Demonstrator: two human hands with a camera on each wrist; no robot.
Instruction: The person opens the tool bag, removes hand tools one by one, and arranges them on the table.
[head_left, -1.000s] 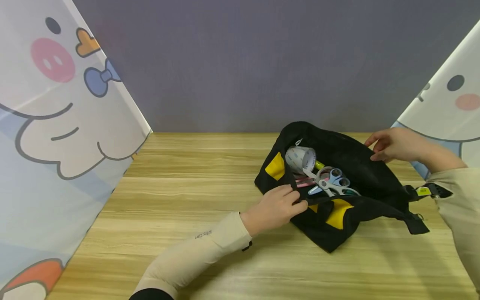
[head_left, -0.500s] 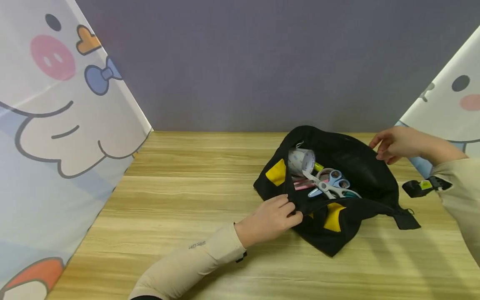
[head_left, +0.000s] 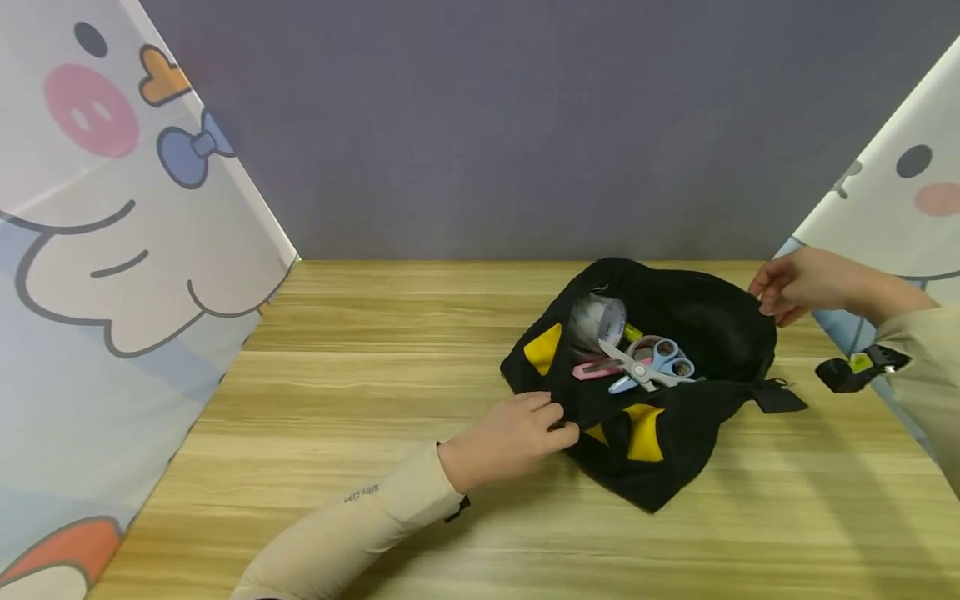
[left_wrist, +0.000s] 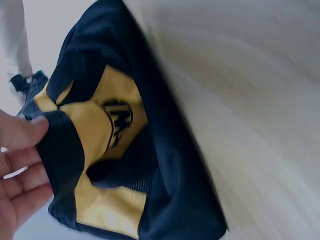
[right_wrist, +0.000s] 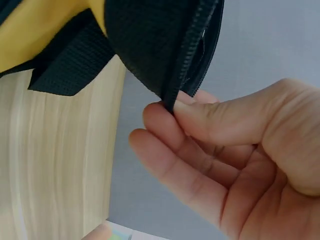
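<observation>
A black zip bag [head_left: 686,450] with yellow patches stands open-mouthed on the table. My left hand [head_left: 510,437] pinches its near rim between thumb and fingers; in the left wrist view the thumb lies over the black edging [left_wrist: 60,145]. At the far right corner my right hand [head_left: 813,283] pinches the rim, and the right wrist view shows thumb and index finger on the end of the zipper edge [right_wrist: 175,85]. Inside the bag are a clear tape roll [head_left: 597,321], a pink cutter [head_left: 591,369], blue-handled scissors [head_left: 664,357] and greyish scissors [head_left: 632,367], which lie crossed.
The bag rests on a wood-grain table [head_left: 375,358], right of its middle. A grey wall [head_left: 480,133] rises behind, with cartoon-printed sheets [head_left: 172,275] at both sides. A black tab [head_left: 780,397] sticks out from the bag's right end.
My left hand has moved left and slightly down, still gripping the rim. The bag's right end and tab have drawn leftward. The right hand shifted slightly right and now pinches the far rim corner.
</observation>
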